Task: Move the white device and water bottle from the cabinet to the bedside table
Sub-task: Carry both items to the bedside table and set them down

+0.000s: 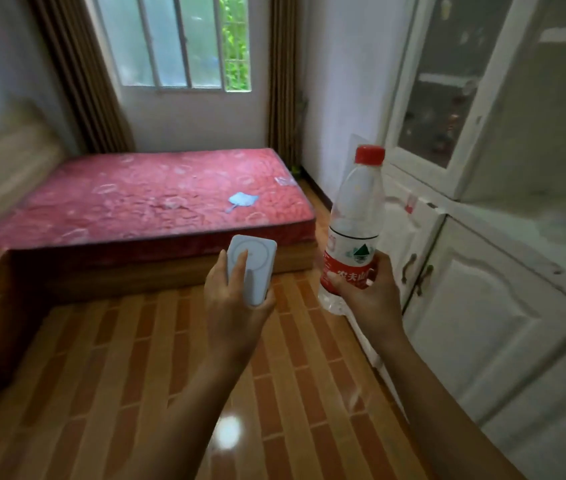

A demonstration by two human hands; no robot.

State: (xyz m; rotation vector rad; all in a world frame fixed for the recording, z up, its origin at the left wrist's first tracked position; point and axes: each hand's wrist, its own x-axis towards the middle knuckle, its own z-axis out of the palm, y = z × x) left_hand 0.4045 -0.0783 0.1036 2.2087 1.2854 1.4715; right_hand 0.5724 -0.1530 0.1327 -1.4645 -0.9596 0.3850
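Gripping the white device (253, 268) in the left hand (236, 306), the right hand (368, 296) clasped round the upright water bottle (354, 233).

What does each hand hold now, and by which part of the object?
The left hand holds the white device by its lower half, one finger across its face. The right hand grips the water bottle around its red label.

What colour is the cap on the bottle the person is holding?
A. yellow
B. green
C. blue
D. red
D: the water bottle, gripped around its label by the right hand, has a red cap on top.
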